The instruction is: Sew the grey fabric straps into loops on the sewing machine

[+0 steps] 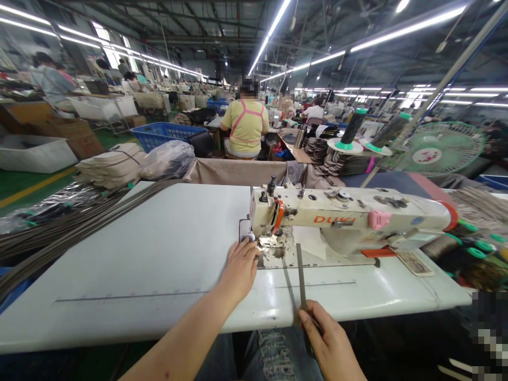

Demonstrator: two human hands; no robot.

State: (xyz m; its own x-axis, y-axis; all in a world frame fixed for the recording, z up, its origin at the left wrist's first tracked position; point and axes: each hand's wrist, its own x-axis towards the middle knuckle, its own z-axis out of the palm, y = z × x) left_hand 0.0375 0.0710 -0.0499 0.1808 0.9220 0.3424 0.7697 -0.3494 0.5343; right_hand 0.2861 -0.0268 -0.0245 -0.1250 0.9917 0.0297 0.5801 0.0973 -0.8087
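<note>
A white sewing machine (381, 219) with orange lettering stands on the right of the white table (159, 248). My left hand (242, 264) rests palm down beside its needle area (272, 238), fingers stretched toward a small shiny plate (246, 230) at the left end of the machine bed. No held thing shows under those fingers, though the fingertips are partly hidden. At the table's front edge my right hand (325, 336) pinches a narrow grey-brown strap (300, 270) between thumb and fingers. The strap's free end sticks up and away, apart from the needle area.
Long grey-brown straps (95, 217) lie in a bundle over the table's left edge. A printed ruler line (135, 297) runs along the front. Thread cones (351, 129) and a green fan (436, 151) stand behind the machine. A person in yellow (246, 121) sits ahead, near a blue basket (166, 136).
</note>
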